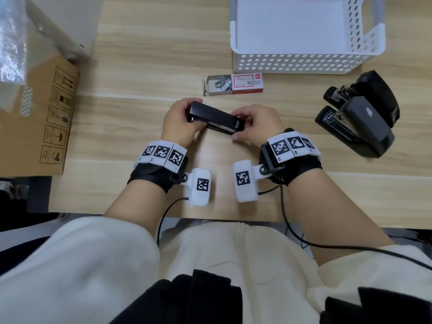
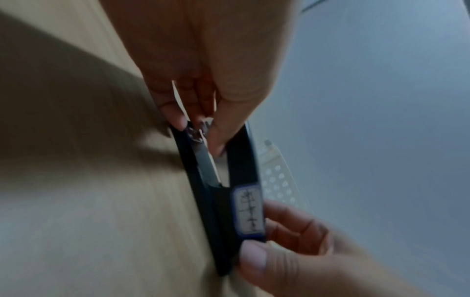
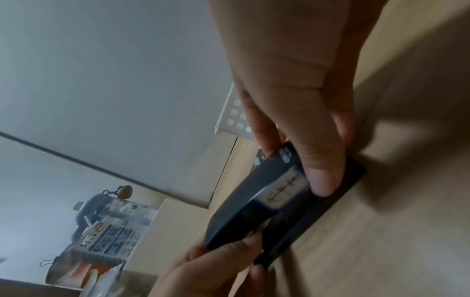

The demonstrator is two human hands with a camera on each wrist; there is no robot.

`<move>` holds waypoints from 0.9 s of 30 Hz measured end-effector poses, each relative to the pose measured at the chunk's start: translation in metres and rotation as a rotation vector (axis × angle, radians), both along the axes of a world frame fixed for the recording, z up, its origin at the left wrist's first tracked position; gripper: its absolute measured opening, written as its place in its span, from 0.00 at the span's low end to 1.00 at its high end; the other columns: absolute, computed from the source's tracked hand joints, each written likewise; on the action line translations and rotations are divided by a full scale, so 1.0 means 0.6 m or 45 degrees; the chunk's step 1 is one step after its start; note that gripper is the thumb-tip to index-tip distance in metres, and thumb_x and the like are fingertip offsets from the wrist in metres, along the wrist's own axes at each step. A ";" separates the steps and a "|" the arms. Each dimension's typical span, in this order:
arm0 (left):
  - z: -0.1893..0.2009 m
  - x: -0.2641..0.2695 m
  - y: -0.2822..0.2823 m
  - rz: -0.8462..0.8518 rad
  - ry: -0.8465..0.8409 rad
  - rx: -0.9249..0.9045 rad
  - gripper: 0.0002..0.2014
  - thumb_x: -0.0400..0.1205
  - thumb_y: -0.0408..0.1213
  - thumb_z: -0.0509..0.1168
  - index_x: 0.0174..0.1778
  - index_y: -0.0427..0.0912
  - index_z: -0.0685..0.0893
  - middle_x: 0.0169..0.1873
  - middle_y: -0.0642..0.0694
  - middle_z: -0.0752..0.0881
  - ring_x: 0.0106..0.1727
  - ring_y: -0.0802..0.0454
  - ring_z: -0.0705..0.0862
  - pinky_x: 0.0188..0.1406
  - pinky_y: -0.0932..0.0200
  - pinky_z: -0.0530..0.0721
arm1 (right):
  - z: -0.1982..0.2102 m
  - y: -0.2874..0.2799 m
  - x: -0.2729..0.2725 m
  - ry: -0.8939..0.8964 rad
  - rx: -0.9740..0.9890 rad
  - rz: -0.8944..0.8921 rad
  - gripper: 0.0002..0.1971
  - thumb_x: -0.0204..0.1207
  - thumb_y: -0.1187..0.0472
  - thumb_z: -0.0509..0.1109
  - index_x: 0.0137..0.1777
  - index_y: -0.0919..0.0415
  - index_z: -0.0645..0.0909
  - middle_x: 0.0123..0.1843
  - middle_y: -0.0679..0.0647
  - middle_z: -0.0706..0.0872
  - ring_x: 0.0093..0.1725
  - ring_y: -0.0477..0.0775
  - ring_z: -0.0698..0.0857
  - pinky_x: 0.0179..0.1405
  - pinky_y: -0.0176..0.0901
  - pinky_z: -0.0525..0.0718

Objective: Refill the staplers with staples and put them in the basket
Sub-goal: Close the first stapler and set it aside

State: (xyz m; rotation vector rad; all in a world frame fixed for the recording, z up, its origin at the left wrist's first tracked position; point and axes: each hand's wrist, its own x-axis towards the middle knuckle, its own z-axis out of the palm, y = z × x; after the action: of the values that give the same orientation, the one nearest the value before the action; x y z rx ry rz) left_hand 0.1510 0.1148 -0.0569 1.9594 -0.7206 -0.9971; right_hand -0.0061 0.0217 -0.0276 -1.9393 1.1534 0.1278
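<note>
Left hand point(image 1: 181, 119) curled round the front end of black stapler point(image 1: 216, 119), fingertips at its metal mouth. Right hand point(image 1: 256, 125) pinches the labelled rear end. Stapler low over wooden desk point(image 1: 140, 113), long axis left-right, slightly angled. Cardboard box point(image 1: 39, 113) far left; staple box point(image 1: 233, 84), white basket point(image 1: 301, 64), two more staplers point(image 1: 357, 118) right.

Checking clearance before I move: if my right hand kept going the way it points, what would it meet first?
Probably your left hand, gripping the far end of the black stapler that your right hand also holds. Depth is unclear.
</note>
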 end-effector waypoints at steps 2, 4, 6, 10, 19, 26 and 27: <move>0.006 0.014 0.008 0.145 0.023 0.016 0.26 0.70 0.18 0.61 0.63 0.42 0.79 0.61 0.38 0.82 0.62 0.43 0.80 0.66 0.47 0.79 | 0.002 0.013 0.019 -0.054 0.066 0.031 0.25 0.65 0.67 0.79 0.63 0.54 0.82 0.33 0.42 0.78 0.41 0.49 0.79 0.47 0.35 0.74; 0.011 0.030 0.017 0.346 0.096 0.031 0.26 0.71 0.19 0.56 0.63 0.42 0.79 0.59 0.40 0.83 0.62 0.43 0.81 0.65 0.47 0.79 | 0.000 0.027 0.042 -0.121 0.132 0.052 0.25 0.65 0.68 0.78 0.64 0.56 0.82 0.35 0.45 0.80 0.41 0.49 0.80 0.49 0.36 0.76; 0.012 0.053 0.026 0.575 0.153 0.035 0.21 0.71 0.26 0.56 0.58 0.44 0.82 0.55 0.41 0.85 0.58 0.42 0.83 0.66 0.42 0.80 | -0.007 0.044 0.068 -0.157 0.171 0.072 0.24 0.65 0.68 0.79 0.62 0.58 0.83 0.41 0.49 0.82 0.41 0.49 0.81 0.52 0.38 0.78; 0.024 0.081 0.043 0.730 0.317 -0.007 0.05 0.79 0.36 0.61 0.48 0.44 0.79 0.39 0.41 0.84 0.38 0.48 0.82 0.38 0.53 0.82 | -0.024 0.075 0.120 -0.161 0.186 0.105 0.22 0.63 0.63 0.81 0.58 0.59 0.82 0.38 0.50 0.80 0.38 0.50 0.79 0.50 0.45 0.80; 0.031 0.106 0.051 0.071 0.001 0.148 0.25 0.72 0.36 0.74 0.64 0.40 0.78 0.54 0.43 0.84 0.54 0.49 0.83 0.60 0.55 0.81 | -0.020 0.085 0.142 -0.218 0.189 0.163 0.18 0.75 0.71 0.67 0.65 0.61 0.80 0.52 0.61 0.86 0.46 0.49 0.79 0.55 0.37 0.75; 0.033 0.105 0.044 0.060 -0.206 0.234 0.25 0.74 0.39 0.71 0.68 0.43 0.76 0.56 0.42 0.85 0.55 0.45 0.84 0.60 0.46 0.82 | -0.013 0.055 0.100 -0.318 0.099 -0.059 0.17 0.74 0.72 0.67 0.62 0.59 0.82 0.45 0.52 0.82 0.43 0.49 0.79 0.55 0.36 0.76; 0.035 0.103 0.041 0.051 -0.229 0.258 0.26 0.74 0.38 0.71 0.69 0.43 0.75 0.58 0.42 0.84 0.56 0.45 0.83 0.61 0.46 0.82 | -0.012 0.048 0.090 -0.338 0.064 -0.110 0.17 0.74 0.72 0.67 0.61 0.59 0.82 0.44 0.52 0.82 0.42 0.50 0.79 0.53 0.36 0.76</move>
State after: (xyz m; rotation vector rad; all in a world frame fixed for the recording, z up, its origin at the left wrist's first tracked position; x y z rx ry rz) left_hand 0.2125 0.1393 -0.0360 2.2525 -0.6977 -0.9073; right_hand 0.0476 0.0506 -0.0346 -1.7969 1.0440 -0.1420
